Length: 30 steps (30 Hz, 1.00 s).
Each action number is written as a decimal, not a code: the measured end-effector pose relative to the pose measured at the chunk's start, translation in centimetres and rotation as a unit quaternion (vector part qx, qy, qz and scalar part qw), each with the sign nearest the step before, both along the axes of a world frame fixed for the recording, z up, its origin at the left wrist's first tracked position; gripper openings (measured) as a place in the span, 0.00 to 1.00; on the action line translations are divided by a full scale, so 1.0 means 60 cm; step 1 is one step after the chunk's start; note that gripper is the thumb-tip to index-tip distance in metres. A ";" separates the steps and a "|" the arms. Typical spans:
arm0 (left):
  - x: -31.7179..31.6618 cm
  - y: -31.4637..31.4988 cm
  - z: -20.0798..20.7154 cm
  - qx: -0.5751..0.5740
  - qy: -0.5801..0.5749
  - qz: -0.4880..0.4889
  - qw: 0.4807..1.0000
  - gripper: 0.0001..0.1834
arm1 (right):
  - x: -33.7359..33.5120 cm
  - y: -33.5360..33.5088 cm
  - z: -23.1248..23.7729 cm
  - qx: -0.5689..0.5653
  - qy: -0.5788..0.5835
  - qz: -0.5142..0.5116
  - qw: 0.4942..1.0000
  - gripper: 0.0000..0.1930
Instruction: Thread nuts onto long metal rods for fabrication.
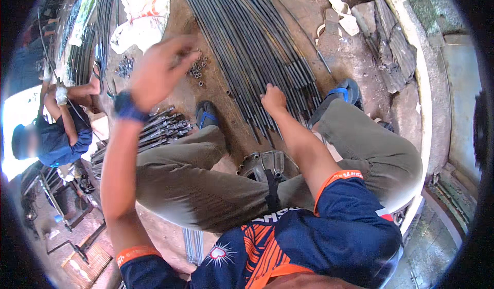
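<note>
A wide bundle of long dark metal rods (242, 37) lies on the floor in front of me, its near ends between my feet. My right hand (274, 98) is closed at the near ends, with its fingers round a rod end. Raised to the left of the bundle, my left hand (163, 70) is smeared by motion. Its fingers curl toward the thumb, and whatever may be between them cannot be made out. Just beyond the left fingertips, small metal nuts (200, 67) lie scattered on the floor, partly hidden by that hand.
Shorter metal bars (164, 127) are piled by my left foot. A round metal casting (265, 164) sits between my legs. At the left, another person (64, 134) sits with a gloved hand near more rods. White sacks (141, 16) lie ahead; sandals (337, 19) and wood slabs (386, 42) lie right.
</note>
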State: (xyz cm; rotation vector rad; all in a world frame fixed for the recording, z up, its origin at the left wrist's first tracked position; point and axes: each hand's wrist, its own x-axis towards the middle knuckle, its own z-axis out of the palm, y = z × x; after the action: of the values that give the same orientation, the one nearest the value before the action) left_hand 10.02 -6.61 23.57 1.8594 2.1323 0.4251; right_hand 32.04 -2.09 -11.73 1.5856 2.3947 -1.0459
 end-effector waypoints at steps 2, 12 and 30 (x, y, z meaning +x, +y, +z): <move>-0.019 0.048 -0.087 -0.091 0.087 -0.118 0.985 0.17 | -0.013 0.012 0.000 -0.017 0.008 0.002 1.000 0.13; 0.050 0.027 -0.363 -0.267 0.092 -0.203 0.937 0.15 | 0.052 0.134 -0.041 0.252 0.052 -0.147 0.955 0.15; 0.073 0.117 -0.479 -0.057 -0.220 0.292 0.929 0.22 | -0.012 0.146 0.096 -0.203 0.225 0.041 0.952 0.21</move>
State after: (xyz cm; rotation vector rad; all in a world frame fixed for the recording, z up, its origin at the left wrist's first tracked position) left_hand 14.41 0.40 -5.16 0.9145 2.2760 0.7400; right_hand 31.34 6.66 -5.95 1.1915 2.2445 -1.9035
